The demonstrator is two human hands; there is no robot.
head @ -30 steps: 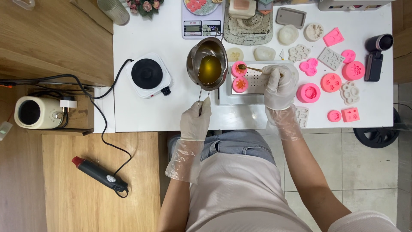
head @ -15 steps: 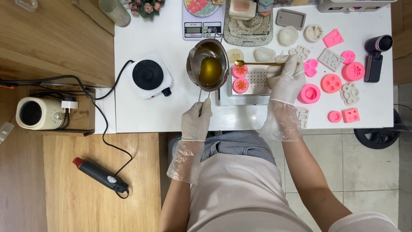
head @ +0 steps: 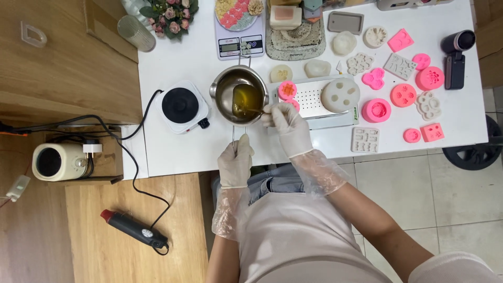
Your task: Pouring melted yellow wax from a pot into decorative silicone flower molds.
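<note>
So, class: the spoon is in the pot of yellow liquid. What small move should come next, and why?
Probably lift the spoon level and carry it right to the pink mould. The right hand has its tip dipped in the yellow liquid, the left hand steadies the pot handle, and that mould lies closest.

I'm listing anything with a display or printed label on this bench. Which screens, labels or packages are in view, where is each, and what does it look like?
Kitchen scale: table's far edge, left of centre; white, small grey display strip, pink and cream pieces on top.
Label: small green mark on the white perforated tray's right end.
Neither the left hand nor the right hand touches them.
</note>
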